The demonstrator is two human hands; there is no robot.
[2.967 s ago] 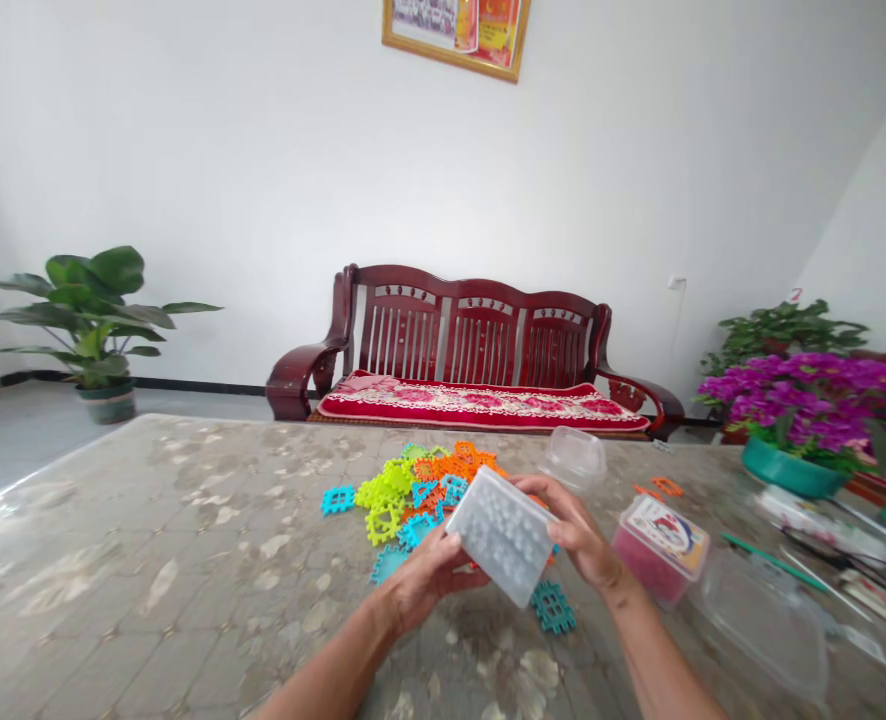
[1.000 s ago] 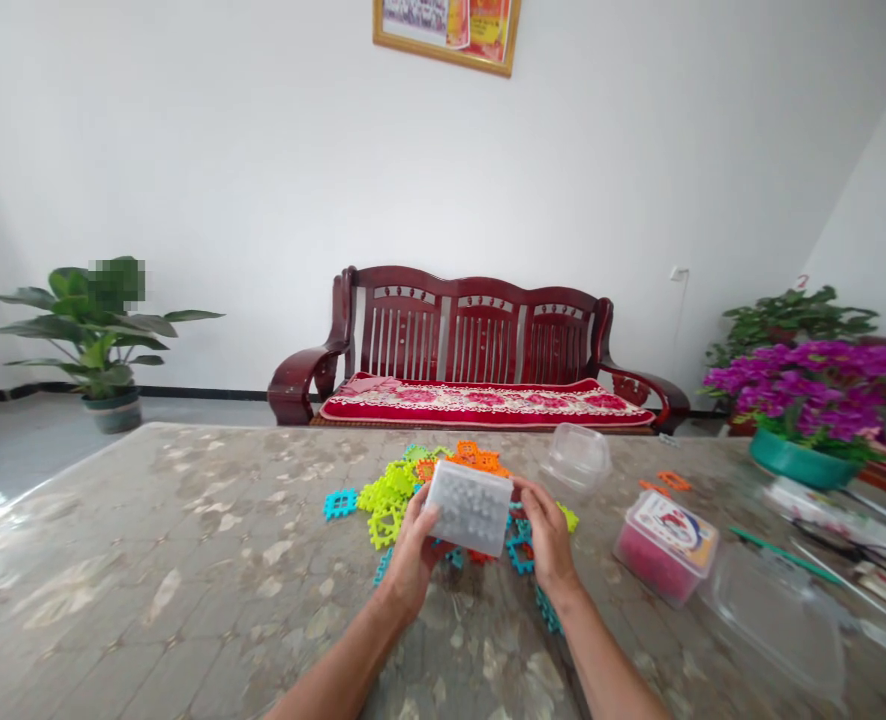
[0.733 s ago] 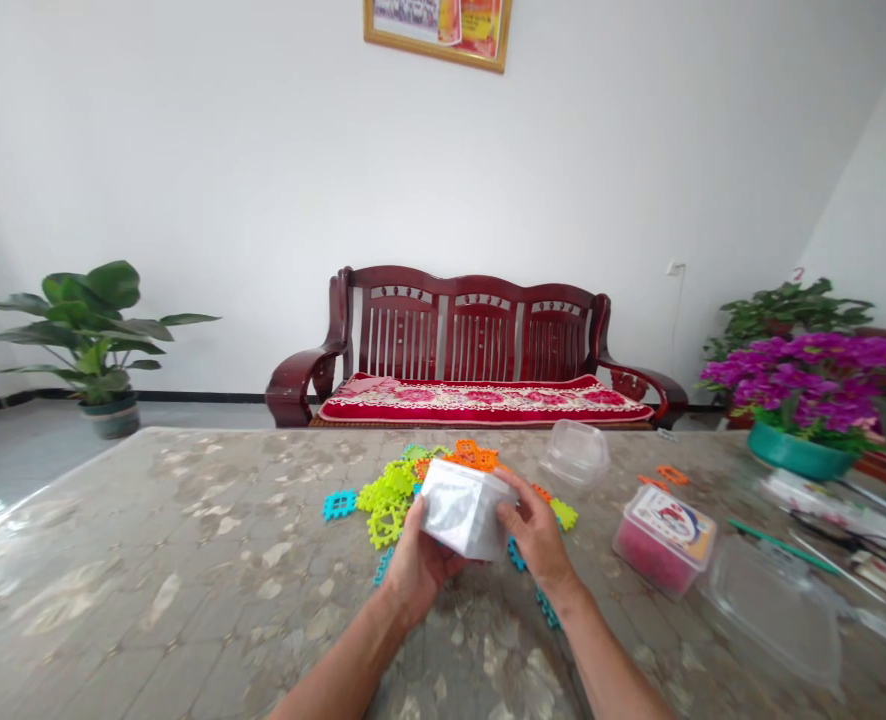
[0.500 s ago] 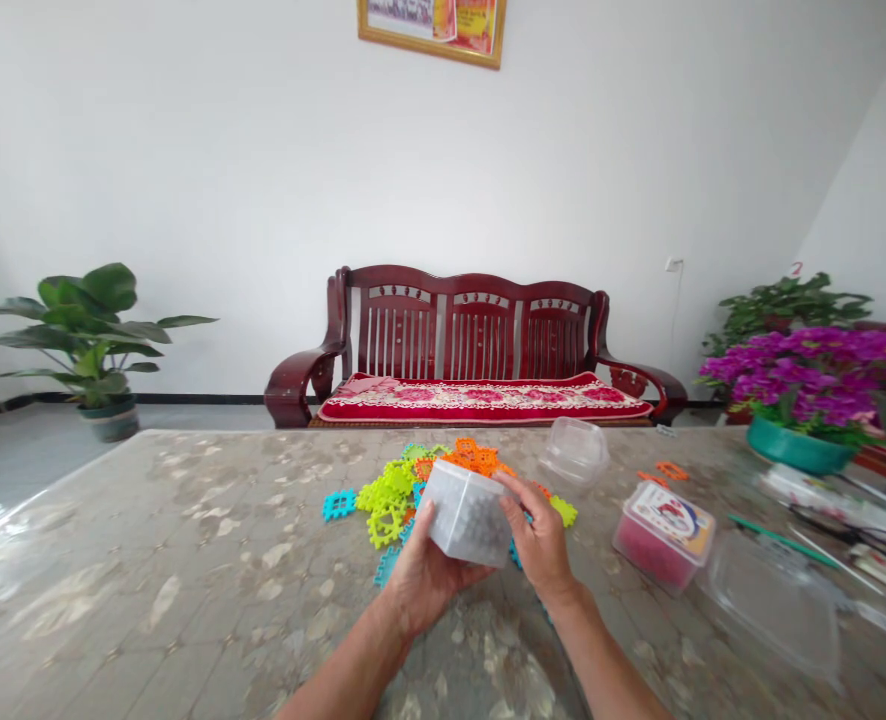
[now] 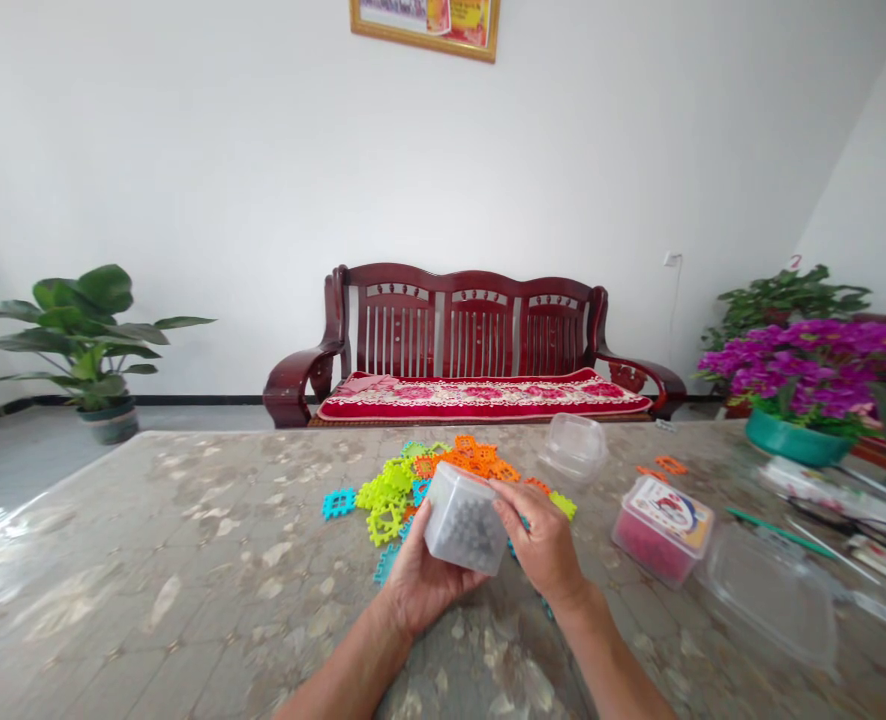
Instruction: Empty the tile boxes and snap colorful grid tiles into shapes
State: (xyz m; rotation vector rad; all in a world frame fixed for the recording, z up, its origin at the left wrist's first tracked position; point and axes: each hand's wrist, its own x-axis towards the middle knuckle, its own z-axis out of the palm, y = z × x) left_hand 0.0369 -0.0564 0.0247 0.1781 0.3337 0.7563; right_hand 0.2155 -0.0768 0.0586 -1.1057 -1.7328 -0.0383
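Rotated since the earlier frames: the clear plastic box (image 5: 464,522), which showed a broad flat face at first, now turns a narrower, squarish end up toward you, with one corner leading to the left. Its long axis appears to run down and away from your view on a tilt, though the exact line is hard to fix. The box is held above the table (image 5: 188,520), between your hands and just in front of the heap. Your left hand (image 5: 420,575) cups it from beneath, with the fingers (image 5: 417,535) curled up its near side. Your right hand (image 5: 539,535) comes in from the right, with the fingers (image 5: 510,492) closed narrowly along its top edge and touching the plastic. Dark grey contents fill the box; the individual pieces are too blurred to count.

Just behind your hands lies a loose heap of interlocking plastic pieces (image 5: 432,480) in lime, orange and cyan. To the right, a small labelled box (image 5: 664,530) holds pink material. A small clear plastic tub (image 5: 573,448) stands at the far right of the heap, two orange pieces (image 5: 664,465) lie apart beyond it, and a clear plastic tray (image 5: 769,595) lies at the front right.
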